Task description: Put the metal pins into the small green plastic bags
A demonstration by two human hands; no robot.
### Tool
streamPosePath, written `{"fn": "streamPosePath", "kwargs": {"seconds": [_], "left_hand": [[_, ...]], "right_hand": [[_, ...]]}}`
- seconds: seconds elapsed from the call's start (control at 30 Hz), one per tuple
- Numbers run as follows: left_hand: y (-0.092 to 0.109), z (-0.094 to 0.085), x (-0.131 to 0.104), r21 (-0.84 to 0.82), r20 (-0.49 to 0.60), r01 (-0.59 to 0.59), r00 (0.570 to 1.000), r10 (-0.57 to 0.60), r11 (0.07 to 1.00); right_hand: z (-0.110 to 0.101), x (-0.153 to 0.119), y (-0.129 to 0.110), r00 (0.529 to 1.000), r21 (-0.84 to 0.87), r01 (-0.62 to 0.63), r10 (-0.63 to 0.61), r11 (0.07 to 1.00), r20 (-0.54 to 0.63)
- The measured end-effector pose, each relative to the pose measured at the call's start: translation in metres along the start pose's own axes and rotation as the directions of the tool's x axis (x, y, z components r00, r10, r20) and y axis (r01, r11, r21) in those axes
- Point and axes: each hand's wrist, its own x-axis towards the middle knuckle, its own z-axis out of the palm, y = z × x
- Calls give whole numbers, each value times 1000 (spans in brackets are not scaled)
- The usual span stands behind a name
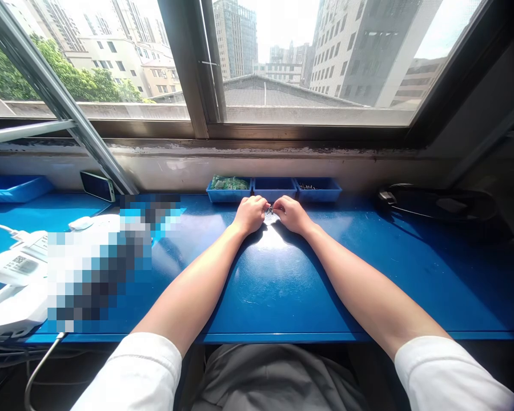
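Note:
My left hand (252, 214) and my right hand (290, 213) meet just above the blue table, in front of the bins. Both hands are closed, fingertips pinched toward each other. Between them shows a small dark part (269, 210) with a metallic glint; its kind is too small to make out. Right behind the hands stand three blue bins in a row. Green circuit boards (229, 183) fill the left bin (230, 196). The middle bin (274, 194) looks dark inside. Small metal pieces (309, 186) lie in the right bin (319, 196).
White power adapters (23, 260) and cables crowd the table's left side, beside a pixelated area. A phone (97, 186) leans near a metal frame bar, and another blue tray (15, 189) lies far left. A black bag-like item (445, 201) rests at the right. Windows rise behind.

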Motion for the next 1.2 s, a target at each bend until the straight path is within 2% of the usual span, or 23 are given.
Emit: {"fn": "streamPosePath", "kwargs": {"seconds": [0.3, 0.4, 0.47, 0.53, 0.73, 0.87, 1.0, 1.1, 1.2], "left_hand": [[2, 0, -1, -103, -14, -17, 1000, 15, 995], [1, 0, -1, -94, 14, 2, 1000, -1, 996], [1, 0, 0, -88, 24, 33, 999, -31, 996], [1, 0, 0, -93, 37, 56, 998, -52, 994], [0, 0, -1, -112, 46, 34, 999, -29, 993], [0, 2, -1, -74, 23, 75, 997, -73, 994], [-1, 3, -2, -15, 46, 85, 995, -84, 996], [-2, 3, -2, 28, 63, 75, 995, -77, 997], [-2, 4, -3, 55, 88, 67, 994, -72, 996]], "right_hand": [[-1, 1, 1, 996, -9, -76, 75, 997, -37], [-2, 1, -3, 988, 190, -154, 157, 970, -3], [-3, 1, -5, 977, 385, -206, 213, 900, 24], [-5, 1, -7, 971, 510, -223, 233, 831, 45], [-8, 1, -3, 970, 623, -230, 224, 747, 90], [-9, 1, 2, 968, 588, -216, 248, 779, 28], [-13, 1, 6, 961, 470, -219, 273, 855, -51], [-15, 0, 8, 936, 298, -237, 299, 925, -184], [-16, 1, 14, 886, 132, -278, 307, 951, -347]]}}
